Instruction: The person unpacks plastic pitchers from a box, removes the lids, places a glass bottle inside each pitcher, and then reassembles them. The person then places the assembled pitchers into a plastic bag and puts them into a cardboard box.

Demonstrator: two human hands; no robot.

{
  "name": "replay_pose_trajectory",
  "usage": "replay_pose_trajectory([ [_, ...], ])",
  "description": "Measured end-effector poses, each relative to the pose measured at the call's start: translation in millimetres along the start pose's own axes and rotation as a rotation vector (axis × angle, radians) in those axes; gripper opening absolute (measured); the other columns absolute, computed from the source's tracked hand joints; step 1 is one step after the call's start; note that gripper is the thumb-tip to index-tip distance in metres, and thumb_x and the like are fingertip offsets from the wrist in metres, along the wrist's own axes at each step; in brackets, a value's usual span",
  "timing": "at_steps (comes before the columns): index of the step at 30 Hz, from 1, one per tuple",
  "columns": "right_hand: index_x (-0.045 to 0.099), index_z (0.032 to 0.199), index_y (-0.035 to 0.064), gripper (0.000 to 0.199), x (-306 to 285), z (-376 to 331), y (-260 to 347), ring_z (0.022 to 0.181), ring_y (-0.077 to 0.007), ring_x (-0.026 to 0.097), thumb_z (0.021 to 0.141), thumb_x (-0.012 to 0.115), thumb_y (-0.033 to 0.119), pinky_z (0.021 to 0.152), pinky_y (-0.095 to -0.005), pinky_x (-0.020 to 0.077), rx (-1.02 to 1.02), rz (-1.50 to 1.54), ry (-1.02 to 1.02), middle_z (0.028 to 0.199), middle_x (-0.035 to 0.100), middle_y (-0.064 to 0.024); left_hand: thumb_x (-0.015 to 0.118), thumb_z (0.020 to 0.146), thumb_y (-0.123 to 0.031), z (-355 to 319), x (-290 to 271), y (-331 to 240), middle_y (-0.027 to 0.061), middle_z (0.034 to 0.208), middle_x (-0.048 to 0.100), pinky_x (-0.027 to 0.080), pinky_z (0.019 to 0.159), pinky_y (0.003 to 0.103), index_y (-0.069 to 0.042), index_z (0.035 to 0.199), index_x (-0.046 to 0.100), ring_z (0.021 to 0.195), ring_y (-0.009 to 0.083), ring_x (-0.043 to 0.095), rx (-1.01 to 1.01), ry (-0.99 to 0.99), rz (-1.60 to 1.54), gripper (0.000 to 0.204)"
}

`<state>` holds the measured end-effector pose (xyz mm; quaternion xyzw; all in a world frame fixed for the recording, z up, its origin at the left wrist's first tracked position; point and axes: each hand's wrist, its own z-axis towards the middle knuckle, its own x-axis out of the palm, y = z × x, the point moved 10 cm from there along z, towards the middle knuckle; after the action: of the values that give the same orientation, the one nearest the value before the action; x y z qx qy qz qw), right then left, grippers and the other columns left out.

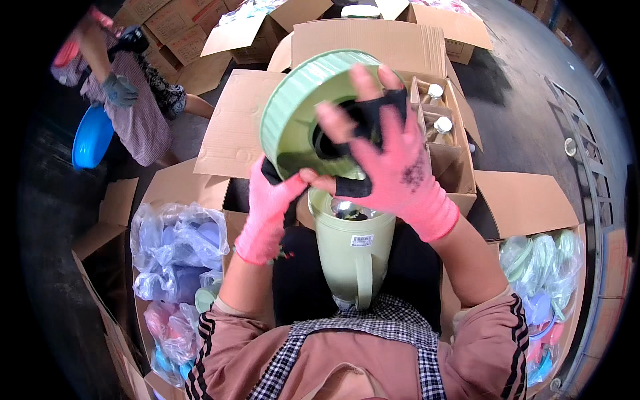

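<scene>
My left hand [270,210], in a pink and black glove with bare fingertips, grips the lower rim of a pale green round plastic piece [283,100] with a dark central opening. The piece is held up, tilted, with its hollow side facing me. My right hand [393,150], gloved likewise and partly blurred, is spread in front of it; its thumb is by the left thumb. Below, between my legs, stands a pale green jug [343,247] with a handle toward me and a white label. Its top is uncovered and something shiny shows inside.
An open carton [460,157] ahead holds white-capped bottles between dividers. Cartons of plastic-wrapped wares stand at left [180,247] and right [543,267]. At upper left, another person [137,120] wearing gloves is beside a blue basin [95,139]. More cartons [177,30] are stacked behind.
</scene>
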<state>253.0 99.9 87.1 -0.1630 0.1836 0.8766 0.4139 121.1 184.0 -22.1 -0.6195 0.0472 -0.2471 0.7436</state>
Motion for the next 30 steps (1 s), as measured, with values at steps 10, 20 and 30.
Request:
replay_pose_trajectory([
  [10, 0.035, 0.115, -0.0068, 0.065, 48.2, -31.1, -41.3, 0.074, -0.0406, 0.057, 0.079, 0.057, 0.042, 0.064, -0.0414, 0.0476, 0.811, 0.552, 0.173, 0.091, 0.053, -0.0289, 0.082, 0.057, -0.015, -55.7, 15.4, -38.0, 0.0037, 0.091, 0.059, 0.044, 0.073, 0.025, 0.001, 0.102, 0.052, 0.081, 0.0109, 0.054, 0.275, -0.251, 0.121, 0.056],
  [20, 0.043, 0.109, 0.0037, 0.051, 107.3, -76.1, -45.4, 0.067, -0.0164, 0.059, 0.086, 0.043, 0.049, 0.056, -0.0290, 0.0480, 0.971, 1.205, 0.134, 0.079, 0.058, -0.0091, 0.080, 0.052, -0.005, -47.7, 15.1, -24.5, 0.0069, 0.083, 0.062, 0.046, 0.071, 0.025, 0.004, 0.111, 0.050, 0.077, 0.0110, 0.058, 0.292, -0.098, 0.478, 0.067],
  [30, 0.040, 0.124, 0.0077, 0.071, 116.8, -190.4, -171.0, 0.091, -0.0139, 0.051, 0.082, 0.034, 0.064, 0.081, -0.0279, 0.0419, 1.368, 1.090, 0.259, 0.105, 0.051, -0.0060, 0.081, 0.049, -0.036, 14.3, 36.9, 14.8, 0.0159, 0.102, 0.058, 0.044, 0.082, 0.033, 0.003, 0.106, 0.052, 0.094, 0.0287, 0.056, 0.326, 0.566, 0.936, 0.074],
])
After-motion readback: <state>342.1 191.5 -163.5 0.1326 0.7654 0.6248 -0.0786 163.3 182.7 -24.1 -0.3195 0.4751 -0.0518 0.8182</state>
